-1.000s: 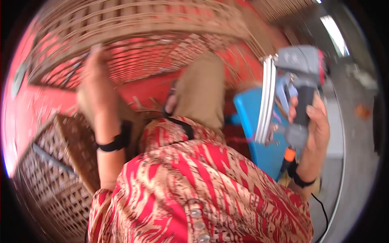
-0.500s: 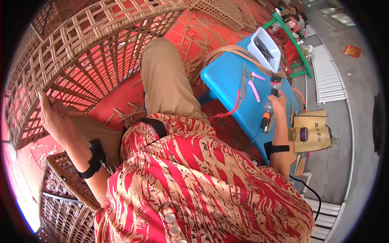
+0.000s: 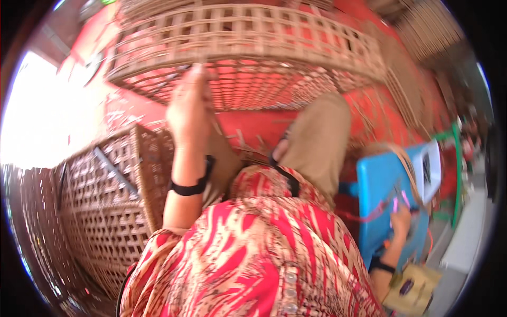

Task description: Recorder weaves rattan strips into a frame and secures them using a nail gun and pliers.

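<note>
In front of my knees a woven wicker basket [image 3: 248, 63] lies on its side, its openwork inner face toward me. My left hand [image 3: 189, 113] is at the basket's near-left edge, thumb and fingers closed about the rim, blurred by motion. Far to the right, my right hand [image 3: 401, 221] is over a blue plastic stool [image 3: 372, 182]. It is close beside pink-handled cutters [image 3: 404, 199]. Blur hides whether its fingers hold anything. A red-handled tool [image 3: 372, 214] lies to the left of that hand, and a small orange patch shows near the wrist.
A second wicker basket [image 3: 105, 195] stands at my left. On the stool are a white plastic bin [image 3: 430, 166] and a bundle of cane strips [image 3: 412, 169]. A tan paper bag [image 3: 414, 290] lies behind the right forearm. Cane scraps litter the red floor [image 3: 243, 127].
The view has swung left, so the basket now spans the front and the stool sits farther right. My right hand has shifted from the clear-bodied tool toward the pink-handled cutters. My left hand stays at the basket.
</note>
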A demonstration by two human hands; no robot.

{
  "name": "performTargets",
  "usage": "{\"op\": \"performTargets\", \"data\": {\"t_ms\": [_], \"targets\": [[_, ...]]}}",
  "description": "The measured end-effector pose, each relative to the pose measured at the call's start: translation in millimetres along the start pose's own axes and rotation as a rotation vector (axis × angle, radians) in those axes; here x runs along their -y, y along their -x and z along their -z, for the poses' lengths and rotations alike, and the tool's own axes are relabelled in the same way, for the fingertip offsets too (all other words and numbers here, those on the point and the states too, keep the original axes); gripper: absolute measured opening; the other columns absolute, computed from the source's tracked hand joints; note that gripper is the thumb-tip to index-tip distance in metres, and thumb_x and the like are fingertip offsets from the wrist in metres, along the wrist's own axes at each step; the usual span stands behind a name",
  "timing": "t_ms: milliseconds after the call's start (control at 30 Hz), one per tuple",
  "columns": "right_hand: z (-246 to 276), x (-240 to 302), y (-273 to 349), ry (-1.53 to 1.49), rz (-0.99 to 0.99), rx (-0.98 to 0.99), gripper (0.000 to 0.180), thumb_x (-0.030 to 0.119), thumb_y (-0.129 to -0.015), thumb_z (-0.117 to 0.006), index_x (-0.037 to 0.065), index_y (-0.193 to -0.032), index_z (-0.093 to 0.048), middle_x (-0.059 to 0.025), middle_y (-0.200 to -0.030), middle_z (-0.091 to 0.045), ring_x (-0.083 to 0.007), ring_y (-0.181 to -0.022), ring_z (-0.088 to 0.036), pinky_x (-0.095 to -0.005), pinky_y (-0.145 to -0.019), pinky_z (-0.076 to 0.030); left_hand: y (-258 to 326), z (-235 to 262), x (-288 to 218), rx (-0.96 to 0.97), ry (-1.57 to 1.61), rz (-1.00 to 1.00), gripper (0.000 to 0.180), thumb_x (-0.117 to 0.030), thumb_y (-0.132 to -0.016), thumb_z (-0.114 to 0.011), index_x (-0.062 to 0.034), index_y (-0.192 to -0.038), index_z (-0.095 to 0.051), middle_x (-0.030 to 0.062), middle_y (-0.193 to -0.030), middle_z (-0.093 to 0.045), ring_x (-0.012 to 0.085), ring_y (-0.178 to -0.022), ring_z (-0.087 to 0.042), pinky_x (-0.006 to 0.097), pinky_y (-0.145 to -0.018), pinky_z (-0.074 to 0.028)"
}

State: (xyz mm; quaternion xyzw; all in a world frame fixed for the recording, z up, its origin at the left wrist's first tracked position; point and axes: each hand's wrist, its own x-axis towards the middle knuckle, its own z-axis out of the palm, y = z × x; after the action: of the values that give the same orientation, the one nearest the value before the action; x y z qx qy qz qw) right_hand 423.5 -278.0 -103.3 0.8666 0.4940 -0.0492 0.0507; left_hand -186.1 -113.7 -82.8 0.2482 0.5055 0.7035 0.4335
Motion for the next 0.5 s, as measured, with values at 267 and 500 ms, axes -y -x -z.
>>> {"op": "performTargets", "data": {"t_ms": [267, 500], "targets": [[66, -26, -24, -0.413, 0.163, -0.428, 0.029, 0.021, -0.084, -0.059, 0.000, -0.103, -0.066, -0.0078, -0.071, -0.057, -0.0207, -0.067, -0.053, -0.0349, -0.060, -0.042, 32, 20, -14, 0.181, -0.100, -0.053, 0.032, -0.029, -0.100, -0.050, -0.0042, -0.086, -0.064, -0.0040, -0.058, -0.050, 0.0040, -0.049, -0.044, 0.018, -0.045, -0.034], [174, 232, 49, -1.497, 0.485, -0.248, 0.035, 0.021, -0.091, -0.059, -0.003, -0.117, -0.056, 0.0013, -0.083, -0.054, -0.0019, -0.063, -0.040, -0.0164, -0.048, -0.028, 40, -13, -18, 0.226, 0.224, 0.016, 0.028, -0.029, -0.099, -0.051, -0.0040, -0.094, -0.063, 0.0024, -0.076, -0.060, 0.0125, -0.068, -0.058, 0.026, -0.065, -0.045]]}}
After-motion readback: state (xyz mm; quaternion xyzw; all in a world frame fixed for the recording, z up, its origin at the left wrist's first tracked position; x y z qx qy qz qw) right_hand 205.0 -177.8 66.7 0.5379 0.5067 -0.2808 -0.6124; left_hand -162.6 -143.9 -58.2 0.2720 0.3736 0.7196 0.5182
